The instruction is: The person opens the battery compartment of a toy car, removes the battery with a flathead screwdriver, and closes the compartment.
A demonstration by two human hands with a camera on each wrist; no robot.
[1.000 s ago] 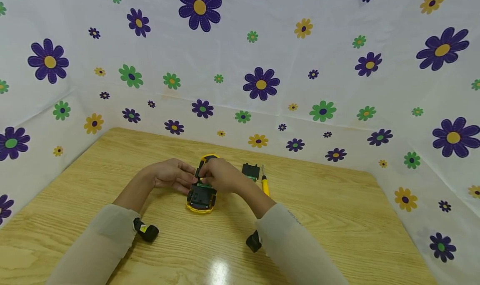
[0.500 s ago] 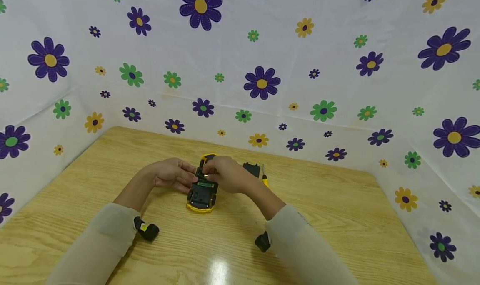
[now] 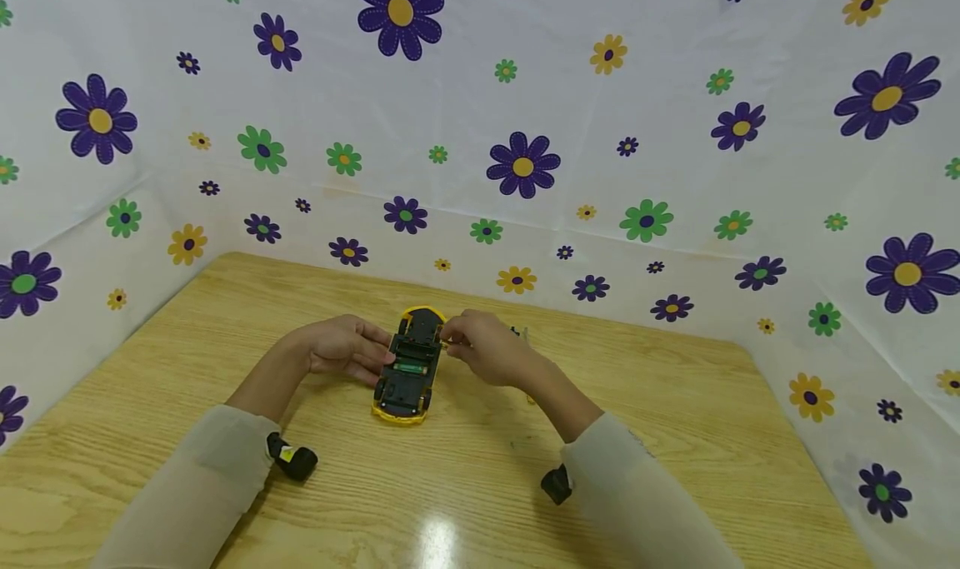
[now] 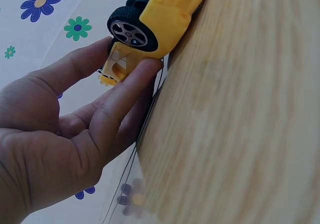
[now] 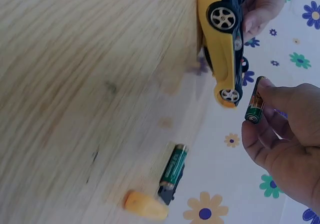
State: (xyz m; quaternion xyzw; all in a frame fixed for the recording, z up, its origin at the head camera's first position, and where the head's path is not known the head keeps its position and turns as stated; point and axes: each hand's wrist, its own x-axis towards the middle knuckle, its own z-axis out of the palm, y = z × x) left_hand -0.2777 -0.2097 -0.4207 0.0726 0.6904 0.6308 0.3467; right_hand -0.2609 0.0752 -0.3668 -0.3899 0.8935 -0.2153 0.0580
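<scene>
Right hand (image 3: 487, 351) has shifted from above the bay (image 3: 417, 351) to just beside the car (image 3: 406, 390) | its thumb and fingers pinch a battery (image 5: 255, 102) | left hand (image 3: 339, 348) grips the car's side, underside up on table (image 3: 360, 494) | second battery (image 3: 410, 368) in bay | step: likely unloading; next move calls for setting the pinched battery down

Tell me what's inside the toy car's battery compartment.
A green battery lies across the open compartment of the upturned toy car; whatever is beneath that green battery is covered.
</scene>
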